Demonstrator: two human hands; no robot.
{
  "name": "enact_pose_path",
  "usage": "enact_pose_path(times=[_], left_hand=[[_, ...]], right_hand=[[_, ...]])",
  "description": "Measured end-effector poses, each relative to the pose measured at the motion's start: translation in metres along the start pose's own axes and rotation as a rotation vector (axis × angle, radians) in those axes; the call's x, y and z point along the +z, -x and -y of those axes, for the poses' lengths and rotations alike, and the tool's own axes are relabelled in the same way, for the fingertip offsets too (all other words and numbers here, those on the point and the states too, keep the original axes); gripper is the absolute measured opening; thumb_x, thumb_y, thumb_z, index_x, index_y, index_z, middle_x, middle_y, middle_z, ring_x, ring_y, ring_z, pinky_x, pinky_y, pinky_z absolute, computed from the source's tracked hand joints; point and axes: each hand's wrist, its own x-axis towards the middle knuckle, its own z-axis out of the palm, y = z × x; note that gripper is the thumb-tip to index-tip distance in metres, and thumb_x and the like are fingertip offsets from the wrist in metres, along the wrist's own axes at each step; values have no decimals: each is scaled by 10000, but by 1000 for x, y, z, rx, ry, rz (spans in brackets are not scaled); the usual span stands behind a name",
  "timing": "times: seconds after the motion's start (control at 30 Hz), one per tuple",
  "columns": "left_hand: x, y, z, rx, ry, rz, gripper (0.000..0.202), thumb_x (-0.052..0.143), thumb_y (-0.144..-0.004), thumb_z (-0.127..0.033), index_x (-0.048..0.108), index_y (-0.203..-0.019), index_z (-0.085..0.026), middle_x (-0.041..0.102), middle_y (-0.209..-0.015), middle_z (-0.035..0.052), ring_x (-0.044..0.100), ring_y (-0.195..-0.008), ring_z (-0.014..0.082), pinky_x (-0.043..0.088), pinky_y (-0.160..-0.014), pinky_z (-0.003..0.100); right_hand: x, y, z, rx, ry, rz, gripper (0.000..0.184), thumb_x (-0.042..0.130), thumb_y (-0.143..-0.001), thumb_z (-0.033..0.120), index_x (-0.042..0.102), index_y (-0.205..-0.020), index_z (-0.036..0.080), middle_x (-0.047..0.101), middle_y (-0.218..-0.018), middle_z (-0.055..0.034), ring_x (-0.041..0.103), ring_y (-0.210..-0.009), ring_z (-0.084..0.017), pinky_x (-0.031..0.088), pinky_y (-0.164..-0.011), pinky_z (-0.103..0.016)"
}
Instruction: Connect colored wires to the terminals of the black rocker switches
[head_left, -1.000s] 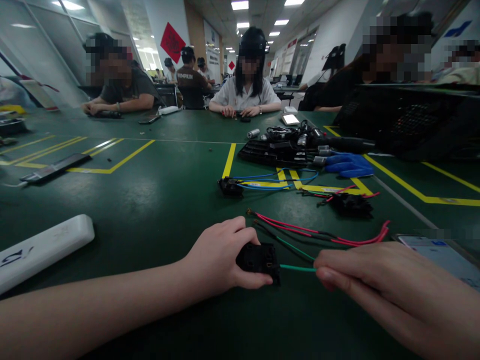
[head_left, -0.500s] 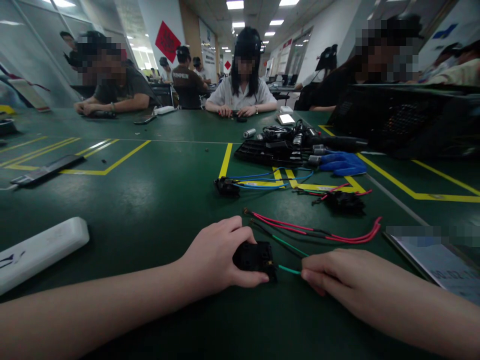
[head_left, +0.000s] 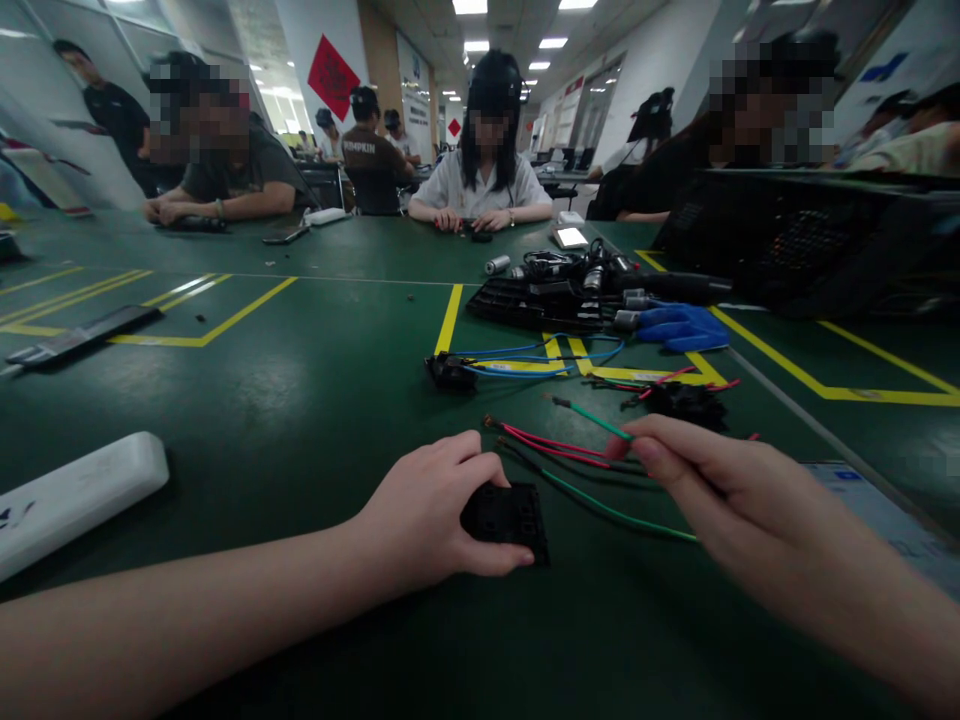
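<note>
My left hand (head_left: 439, 505) grips a black plastic connector block (head_left: 510, 520) at the table's near middle, fingers on its far edge and thumb on the near one. Off to the right, my right hand (head_left: 697, 480) pinches a green wire (head_left: 596, 415) between thumb and fingertips, above the table. The wire's dark end points left, apart from the block. Beneath and beside that hand lie red wires (head_left: 547, 440), partly hidden by it. A second green wire (head_left: 600, 505) rests on the table just right of the block and runs under my right hand.
Farther back are a black connector with blue wires (head_left: 450, 372), a black bundle (head_left: 686, 403), blue gloves (head_left: 682, 328) and a pile of black parts (head_left: 540, 303). A white bar-shaped object (head_left: 90, 495) lies left, a phone (head_left: 877, 510) right. People sit across the table.
My right hand has moved up and away from the block with the green wire, whose end has come out of the block. My left hand keeps its grip.
</note>
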Motion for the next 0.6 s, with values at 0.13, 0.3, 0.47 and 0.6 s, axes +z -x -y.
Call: enact_pose_path(times=[0.13,0.3,0.47,0.6], left_hand=[[2,2,1,46,0,-29,431,801,-690,-522,626,-906,-193,535,-872,11,561,-777,202,450,-659,307],[5,5,1,144,-2,-59,445,815,-656,-529,628,-878,-192,538,-837,7,552,-745,195,461,-674,317],[6,7,1,152,-3,-68,446,802,-651,-503,635,-924,-193,558,-862,18,558,-770,204,476,-707,334],[5,8,0,169,-3,-80,441,789,-647,-467,639,-959,-195,558,-877,24,552,-780,205,485,-729,339]], right_hand=[[22,4,1,-148,251,-3,313,387,-956,210,692,-1025,197,770,-943,-62,729,-749,-225,557,-606,-341],[36,7,7,-192,389,18,293,424,-939,199,715,-904,203,761,-855,-56,718,-693,-227,551,-556,-350],[38,10,5,-164,423,49,203,499,-906,199,701,-917,205,755,-868,-51,711,-687,-212,520,-531,-318],[36,11,7,-137,423,116,93,572,-873,214,657,-840,231,727,-806,-20,685,-673,-190,477,-551,-288]])
